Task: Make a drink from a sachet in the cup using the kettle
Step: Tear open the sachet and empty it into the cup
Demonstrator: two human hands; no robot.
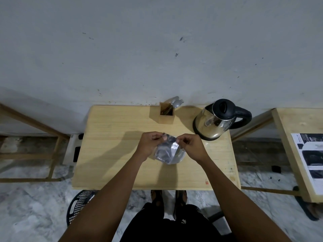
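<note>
At twelve o'clock on the table (122, 154) we see a small wooden box (166, 116) against the wall, with spoons (174, 102) and what looks like a fork standing in it, handles down. At about two o'clock stands the kettle (215, 119), steel-bodied with a black lid that is shut and a black handle pointing to three o'clock; what it holds we cannot tell. Near the middle of the table sits the white cup (180, 157), mostly covered from our view, so its contents stay hidden.

We hold the silver sachet (165, 151) directly over the cup. Our left hand (150, 145) pinches its top edge at the ten o'clock corner, fingers curled tight on the foil. Our right hand (192, 145) pinches the same top edge at the two o'clock corner, thumb and forefinger closed on it. The sachet hangs between the two grips, its body drooping toward six o'clock. Whether the top is torn we cannot tell.

The table is pale wood, set against a scuffed grey wall (157, 49). At three o'clock another wooden table (288, 145) carries a printed sheet (311, 159). At seven o'clock a dark mesh basket (78, 205) stands on the mottled floor (35, 206).
</note>
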